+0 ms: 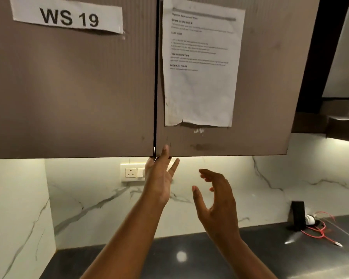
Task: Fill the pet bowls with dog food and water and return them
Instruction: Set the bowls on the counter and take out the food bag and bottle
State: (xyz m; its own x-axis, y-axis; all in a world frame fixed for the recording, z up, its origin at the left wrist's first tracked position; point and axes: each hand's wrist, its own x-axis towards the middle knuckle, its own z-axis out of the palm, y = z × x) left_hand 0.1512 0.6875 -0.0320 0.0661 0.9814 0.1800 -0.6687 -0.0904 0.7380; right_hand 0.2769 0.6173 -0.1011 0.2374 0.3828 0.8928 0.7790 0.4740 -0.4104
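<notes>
Left cabinet door [69, 87], labelled WS 19 [69, 17], sits flush and closed. Wall socket [130, 172] below it on the marble backsplash [85, 198]. Your left hand [159, 178] is at the bottom inner corner of the right cabinet door [260, 77], thumb on the door face, fingers hooked under the lower edge: gripping the door edge, nothing else held. That door carries a taped instruction sheet [199, 77]. Your right hand [218, 202] floats just beside the left, fingers spread, empty, touching nothing. Far right on the dark countertop [189, 244]: a black stand [298, 214] and a red cable [320, 232].

Step looks like opening the upper cabinet to fetch supplies. Pet bowls and dog food aren't in view; can't tell where they are. Next: pull the door outward with the left, then reach in with the free right.
</notes>
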